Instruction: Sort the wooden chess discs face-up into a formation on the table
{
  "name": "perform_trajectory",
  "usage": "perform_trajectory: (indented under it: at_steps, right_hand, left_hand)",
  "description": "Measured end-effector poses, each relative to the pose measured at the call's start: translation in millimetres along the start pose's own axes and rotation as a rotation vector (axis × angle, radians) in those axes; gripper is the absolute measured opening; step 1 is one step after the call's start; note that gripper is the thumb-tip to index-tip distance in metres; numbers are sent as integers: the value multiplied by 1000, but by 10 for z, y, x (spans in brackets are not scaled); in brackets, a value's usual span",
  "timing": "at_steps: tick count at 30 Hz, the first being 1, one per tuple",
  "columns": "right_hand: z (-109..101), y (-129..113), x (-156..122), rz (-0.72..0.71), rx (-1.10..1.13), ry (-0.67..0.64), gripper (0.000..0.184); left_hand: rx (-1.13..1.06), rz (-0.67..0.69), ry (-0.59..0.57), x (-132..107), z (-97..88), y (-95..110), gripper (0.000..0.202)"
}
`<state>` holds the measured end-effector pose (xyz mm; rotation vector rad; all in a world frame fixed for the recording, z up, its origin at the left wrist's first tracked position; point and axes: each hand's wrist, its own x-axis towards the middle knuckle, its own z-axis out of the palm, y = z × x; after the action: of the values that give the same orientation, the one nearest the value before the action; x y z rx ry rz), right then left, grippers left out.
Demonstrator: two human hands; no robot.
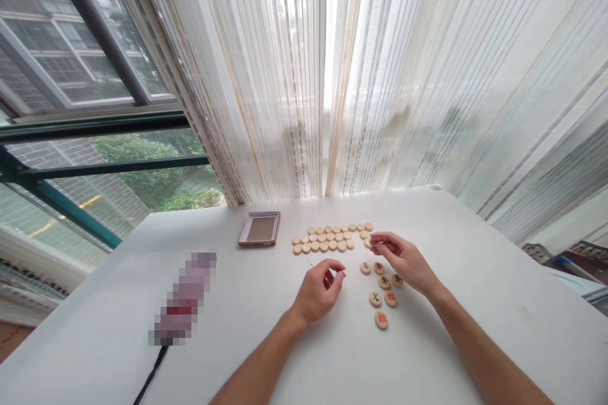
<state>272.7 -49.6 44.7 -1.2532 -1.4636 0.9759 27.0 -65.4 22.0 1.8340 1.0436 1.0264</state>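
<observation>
Several round wooden game discs lie face down in two rows (332,237) on the white table (475,278). Nearer me, several discs lie face up with red or black characters (382,291). My right hand (403,259) reaches to the right end of the rows, its fingertips pinched on one disc (368,242). My left hand (320,288) hovers just left of the face-up discs, its fingers curled in; nothing shows between them.
A small pinkish-brown open box (259,229) lies left of the rows. A blurred object (183,300) with a black cable (149,376) sits at the front left. Striped sheer curtains (380,76) hang behind the table, a window (95,107) at left.
</observation>
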Motion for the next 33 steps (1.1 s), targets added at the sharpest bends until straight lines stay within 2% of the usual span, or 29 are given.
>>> perform_trajectory:
  at_steps: [4, 9, 19, 23, 28, 33]
  right_hand:
    - [8, -6, 1, -33, 6, -15, 34]
    - [5, -62, -15, -47, -86, 12, 31]
    - [5, -57, -20, -3, -70, 10, 37]
    - [-8, -79, 82, -3, -118, -42, 32]
    - [13, -212, 254, -3, -339, -189, 20]
    - [84, -172, 250, 32, -400, -170, 17]
  left_hand:
    - [5, 6, -5, 0, -3, 0, 16]
    - [6, 16, -1, -1, -4, 6, 16]
    - [-2, 2, -7, -6, -7, 24, 17]
    - [2, 9, -9, -2, -11, 22, 17]
    - [7, 16, 4, 5, -13, 7, 16]
    - [10, 15, 2, 6, -14, 4, 16]
